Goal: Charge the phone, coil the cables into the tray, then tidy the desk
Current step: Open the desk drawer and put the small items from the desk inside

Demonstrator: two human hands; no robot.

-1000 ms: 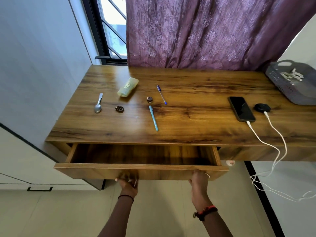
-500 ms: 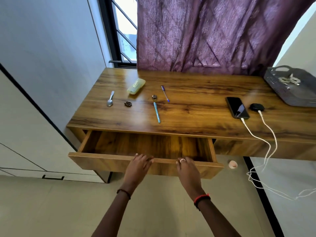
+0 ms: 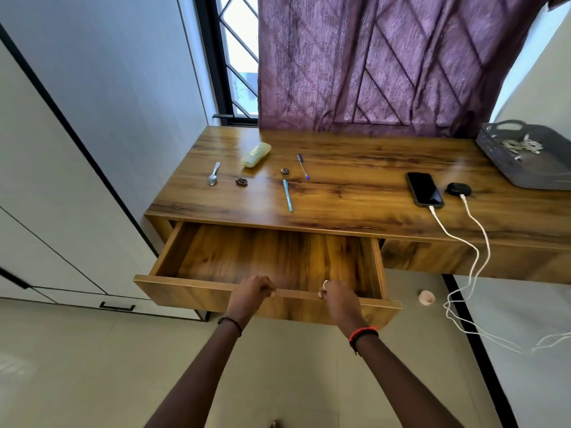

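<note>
In the grey tray (image 3: pixel 502 163), white cables (image 3: pixel 522 146); hands (image 3: pixel 251 292) (image 3: pixel 339 297) on the drawer (image 3: pixel 185 293).

A black phone (image 3: pixel 425 189) lies face up on the bench's (image 3: pixel 355 168) right side, a white cable (image 3: pixel 456 239) plugged into its near end; more white cables (image 3: pixel 522 146) sit in the grey tray (image 3: pixel 500 163).

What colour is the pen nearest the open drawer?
Teal-blue; the pen shows best in the head view.

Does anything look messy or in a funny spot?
Yes. A silver metal spoon lies on the wooden desk, where cutlery doesn't belong, and two white charging cables dangle off its edge into a floor tangle.
</note>
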